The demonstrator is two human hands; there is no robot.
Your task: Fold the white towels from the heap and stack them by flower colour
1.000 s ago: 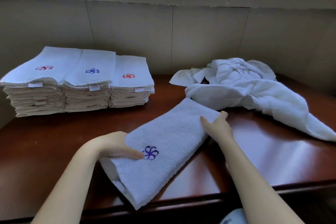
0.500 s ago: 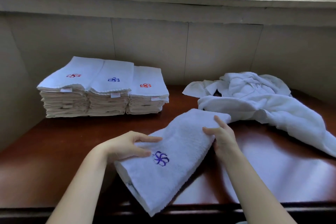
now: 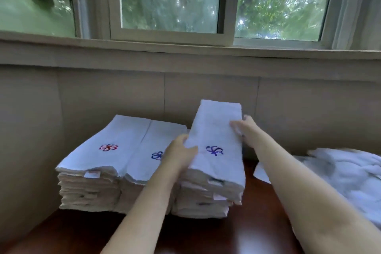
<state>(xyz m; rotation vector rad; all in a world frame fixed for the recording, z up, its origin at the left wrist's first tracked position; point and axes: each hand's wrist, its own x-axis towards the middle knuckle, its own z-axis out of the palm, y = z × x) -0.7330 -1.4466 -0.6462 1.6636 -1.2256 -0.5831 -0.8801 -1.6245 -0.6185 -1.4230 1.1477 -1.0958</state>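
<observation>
The folded towel (image 3: 216, 142) sits in the middle of the frame, held up in the air. It is white and fluffy, folded into a long neat strip, with a dark blue flower (image 3: 214, 150) sewn on the near half. It hangs over the right-hand stack (image 3: 203, 198), and whether its near end touches that stack cannot be told.

The left hand (image 3: 181, 155) has its grip curled round the towel's left edge, thumb on top beside the flower. The right hand (image 3: 245, 130) pinches the right edge farther back, fingers wrapped under. Two hands, one on each long side, likely keep the strip flat so the folds do not fall open.

Three stacks stand side by side at the lower left of the frame, pressed close together. The left stack (image 3: 92, 179) shows a red flower (image 3: 108, 147) on top. The middle stack (image 3: 144, 171) shows a blue flower (image 3: 157, 155), partly behind the left hand. The top of the right-hand stack is hidden by the held towel. The blue flower matches the middle stack, so the towel probably belongs there.

At the right edge of the frame lies the heap (image 3: 338, 173) of loose white towels, blurry and crumpled, so more folding seems left. Everything rests on a dark red-brown counter (image 3: 259, 231). Above is a window (image 3: 169, 0) with green trees outside.
</observation>
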